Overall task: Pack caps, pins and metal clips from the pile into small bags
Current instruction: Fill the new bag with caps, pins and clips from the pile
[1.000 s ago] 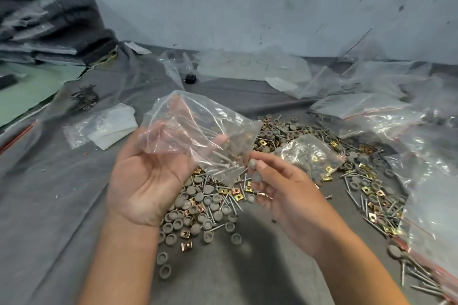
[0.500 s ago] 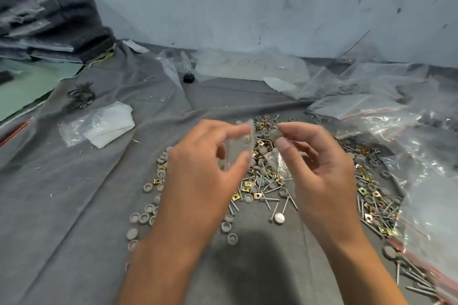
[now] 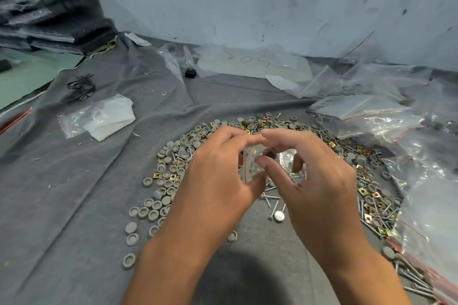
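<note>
A pile [image 3: 173, 176] of grey round caps, thin metal pins and gold square clips lies spread on the grey cloth. Over its middle, both hands meet. My left hand [image 3: 218, 181] pinches the edge of a small clear bag [image 3: 250, 163] with thumb and fingers. My right hand [image 3: 314, 181] pinches a grey cap [image 3: 269, 153] between thumb and forefinger, right at the bag's mouth. Most of the bag is hidden behind my fingers. One large-headed pin [image 3: 278, 215] lies loose below my right hand.
Clear plastic bags [image 3: 371, 111] heap up along the right side, some holding pins [image 3: 416, 277]. A folded white bag [image 3: 104, 119] and black ties [image 3: 81, 86] lie at left. Dark folded cloths [image 3: 49, 12] stack at back left, by the wall.
The left hand turned over and lowered the bag from palm-up height to just above the pile. The right hand brought a grey cap up to the bag's mouth.
</note>
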Demonstrator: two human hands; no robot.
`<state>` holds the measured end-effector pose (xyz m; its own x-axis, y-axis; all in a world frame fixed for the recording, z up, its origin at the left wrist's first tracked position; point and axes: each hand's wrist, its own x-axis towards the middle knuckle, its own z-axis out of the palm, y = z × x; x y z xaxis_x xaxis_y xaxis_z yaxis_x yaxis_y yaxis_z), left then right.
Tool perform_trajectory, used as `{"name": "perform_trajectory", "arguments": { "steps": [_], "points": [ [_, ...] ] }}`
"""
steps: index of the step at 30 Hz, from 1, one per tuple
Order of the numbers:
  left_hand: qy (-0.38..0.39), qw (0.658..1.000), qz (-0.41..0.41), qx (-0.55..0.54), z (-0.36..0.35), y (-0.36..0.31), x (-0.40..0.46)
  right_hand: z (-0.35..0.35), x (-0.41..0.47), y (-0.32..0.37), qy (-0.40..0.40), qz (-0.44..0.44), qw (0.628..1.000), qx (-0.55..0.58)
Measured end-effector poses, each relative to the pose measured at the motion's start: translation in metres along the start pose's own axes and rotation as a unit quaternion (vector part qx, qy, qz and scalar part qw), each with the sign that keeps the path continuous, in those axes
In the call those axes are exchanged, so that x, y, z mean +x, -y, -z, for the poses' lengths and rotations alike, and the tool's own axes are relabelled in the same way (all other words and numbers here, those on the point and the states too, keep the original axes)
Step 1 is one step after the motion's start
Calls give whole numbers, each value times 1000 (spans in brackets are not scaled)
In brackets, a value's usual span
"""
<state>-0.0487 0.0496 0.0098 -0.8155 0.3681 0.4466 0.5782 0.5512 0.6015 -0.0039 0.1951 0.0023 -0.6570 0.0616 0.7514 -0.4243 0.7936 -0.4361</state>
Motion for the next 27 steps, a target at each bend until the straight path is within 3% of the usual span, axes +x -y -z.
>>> {"name": "perform_trajectory", "arguments": {
  "steps": [6, 10, 12, 14, 17, 22, 27],
  "points": [
    [6, 1000, 8, 0, 2, -3, 0, 0, 1, 0, -3, 23, 1000, -5],
    [-90, 994, 46, -50, 24, 6, 2, -2, 3, -8, -42, -37, 997, 47],
    [-173, 980, 62, -79, 44, 15, 2, -9, -2, -16, 70, -112, 990, 43],
    [-209, 973, 63, -68, 58, 23, 3, -22, -14, -20, 256, -180, 950, 12],
    [-173, 982, 80, -7, 55, 35, 2, -42, -31, -16, 406, -164, 897, -55],
    [-39, 989, 121, 81, 27, 49, -3, -49, -33, -10, 415, -157, 894, -56],
    [22, 988, 120, 91, 15, 54, -4, -45, -40, -10, 409, -160, 899, 1]
  ]
}}
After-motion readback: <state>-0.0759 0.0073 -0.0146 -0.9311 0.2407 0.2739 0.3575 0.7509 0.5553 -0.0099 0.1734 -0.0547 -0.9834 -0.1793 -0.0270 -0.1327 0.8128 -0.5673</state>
